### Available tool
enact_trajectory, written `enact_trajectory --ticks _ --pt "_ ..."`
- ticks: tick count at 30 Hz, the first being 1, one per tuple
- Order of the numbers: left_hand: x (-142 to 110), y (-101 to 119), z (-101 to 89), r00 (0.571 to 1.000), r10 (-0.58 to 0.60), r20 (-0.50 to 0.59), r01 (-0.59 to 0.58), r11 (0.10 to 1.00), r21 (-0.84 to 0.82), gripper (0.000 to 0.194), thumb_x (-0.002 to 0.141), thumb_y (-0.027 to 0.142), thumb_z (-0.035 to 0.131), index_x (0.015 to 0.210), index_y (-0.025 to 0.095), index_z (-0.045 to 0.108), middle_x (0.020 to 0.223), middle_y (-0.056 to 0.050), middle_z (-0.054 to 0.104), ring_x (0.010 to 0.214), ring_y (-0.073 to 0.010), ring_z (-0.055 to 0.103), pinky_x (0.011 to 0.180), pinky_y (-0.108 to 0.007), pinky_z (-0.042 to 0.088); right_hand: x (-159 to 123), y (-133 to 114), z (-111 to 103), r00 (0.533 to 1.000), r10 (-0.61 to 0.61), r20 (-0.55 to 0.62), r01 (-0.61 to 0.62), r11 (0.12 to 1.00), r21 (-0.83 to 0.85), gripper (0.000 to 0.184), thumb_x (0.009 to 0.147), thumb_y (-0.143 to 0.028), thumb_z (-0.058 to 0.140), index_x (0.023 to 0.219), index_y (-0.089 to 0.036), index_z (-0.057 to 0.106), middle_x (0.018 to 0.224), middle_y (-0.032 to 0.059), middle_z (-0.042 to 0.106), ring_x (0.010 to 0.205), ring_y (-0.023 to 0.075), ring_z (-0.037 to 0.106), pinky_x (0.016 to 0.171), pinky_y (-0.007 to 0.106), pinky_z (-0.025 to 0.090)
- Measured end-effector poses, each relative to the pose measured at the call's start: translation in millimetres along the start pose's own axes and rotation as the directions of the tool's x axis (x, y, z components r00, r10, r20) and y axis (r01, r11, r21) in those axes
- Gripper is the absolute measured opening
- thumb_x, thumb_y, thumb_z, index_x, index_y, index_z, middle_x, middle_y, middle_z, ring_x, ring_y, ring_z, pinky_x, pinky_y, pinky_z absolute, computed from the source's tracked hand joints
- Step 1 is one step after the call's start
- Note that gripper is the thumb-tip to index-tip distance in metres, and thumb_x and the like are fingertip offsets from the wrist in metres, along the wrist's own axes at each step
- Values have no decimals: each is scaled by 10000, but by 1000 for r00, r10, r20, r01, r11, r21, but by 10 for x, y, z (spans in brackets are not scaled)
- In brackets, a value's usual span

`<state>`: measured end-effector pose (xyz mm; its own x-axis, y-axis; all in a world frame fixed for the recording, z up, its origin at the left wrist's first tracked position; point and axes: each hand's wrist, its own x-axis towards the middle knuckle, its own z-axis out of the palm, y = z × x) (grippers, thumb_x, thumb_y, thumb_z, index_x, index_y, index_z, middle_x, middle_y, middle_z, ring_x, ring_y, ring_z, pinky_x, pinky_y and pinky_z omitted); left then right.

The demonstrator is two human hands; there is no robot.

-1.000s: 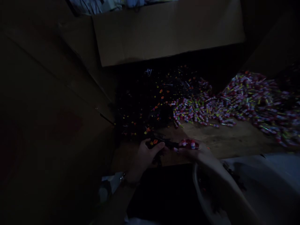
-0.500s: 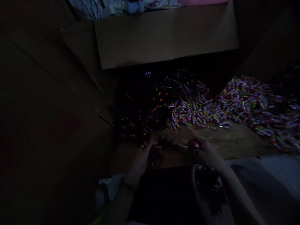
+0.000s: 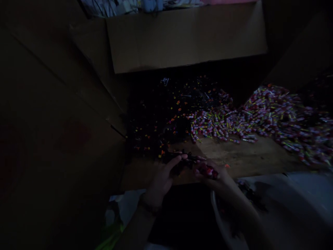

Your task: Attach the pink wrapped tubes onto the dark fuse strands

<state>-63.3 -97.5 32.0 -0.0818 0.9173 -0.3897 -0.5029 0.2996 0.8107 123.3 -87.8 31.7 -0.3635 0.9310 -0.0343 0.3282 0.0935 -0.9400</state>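
Red pieces (image 3: 206, 171) sit in the right hand (image 3: 221, 180), just below the middle of the frame, over the near edge of the wooden bench (image 3: 229, 152). From where I stand, that hand's fingers are curled in around the small bunch, nearly closed. The left hand (image 3: 159, 182) reaches in from lower left, thumb stretched forward, touching dark pieces (image 3: 186, 158) that lie between the 2 hands; its other fingers are too shadowed for me to tell how far open they are or whether they grip anything. A dark band (image 3: 149, 205) rings that wrist.

Below the right forearm, at lower centre-right, I make out a pale-rimmed container (image 3: 214, 206). It has dark stuff inside, with the forearm covering much of it, so I can't say how full it is. More dark bits (image 3: 253, 198) show on the forearm's other side.

Cardboard walls in the work: a broad flap (image 3: 187, 38) hangs across the top, and a large panel (image 3: 52, 114) fills the left. Under the flap, a black spread (image 3: 156, 114) is flecked orange and yellow. Beside it, a heap of red-and-white pieces (image 3: 273, 111) runs to the right edge.
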Motion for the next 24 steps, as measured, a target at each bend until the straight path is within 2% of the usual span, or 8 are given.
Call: enact_trajectory --ticks 3,7,11,14,17,20,24 --pt "-4 9 9 1000 -1 -5 1 999 -53 217 665 274 751 862 185 735 974 -35 726 1029 -196 624 935 -296 463 -7 -48 11 997 -80 -12 79 995 -58 104 813 -305 609 855 -211 628 921 46 674 942 222 614 896 339 438" --pt "-21 41 47 1000 -16 -11 15 993 -117 199 649 296 767 807 175 745 917 -36 735 979 -194 642 897 -288 481 -13 -32 75 990 -126 -61 119 988 -101 99 839 -302 588 875 -213 613 893 49 668 932 211 618 856 317 459" --pt "-33 35 62 1000 11 16 -9 997 -79 197 680 295 750 827 163 744 942 -55 730 963 -191 645 838 -269 498 2 17 112 967 -229 -116 206 962 -182 78 848 -282 578 887 -220 603 889 50 670 899 203 630 871 329 460" --pt "-35 23 81 1000 5 -16 -7 995 -100 173 680 278 751 803 157 743 907 -57 734 891 -179 660 762 -251 515 9 41 124 937 -328 -121 286 917 -276 78 857 -225 548 925 -224 587 881 53 656 856 194 626 824 324 483" --pt "-31 24 99 998 -2 -63 -4 995 -96 174 650 252 771 788 150 743 864 -58 737 819 -165 666 708 -233 521 -4 79 166 895 -428 -124 356 854 -381 163 854 -132 487 967 -222 561 899 65 640 904 204 612 820 336 492" --pt "-14 27 93 996 -4 -86 0 999 -47 184 647 248 771 795 143 746 851 -60 737 777 -151 663 675 -214 517 -26 143 245 860 -485 -156 353 788 -504 221 829 -83 448 986 -209 539 943 85 630 1000 226 593 828 353 500" --pt "21 18 66 993 -37 -108 38 999 7 187 629 260 771 763 131 749 809 -58 736 703 -134 647 628 -202 509 -48 223 327 840 -523 -147 326 702 -632 286 803 -46 435 1044 -174 523 1036 119 619 1052 226 582 828 337 518"
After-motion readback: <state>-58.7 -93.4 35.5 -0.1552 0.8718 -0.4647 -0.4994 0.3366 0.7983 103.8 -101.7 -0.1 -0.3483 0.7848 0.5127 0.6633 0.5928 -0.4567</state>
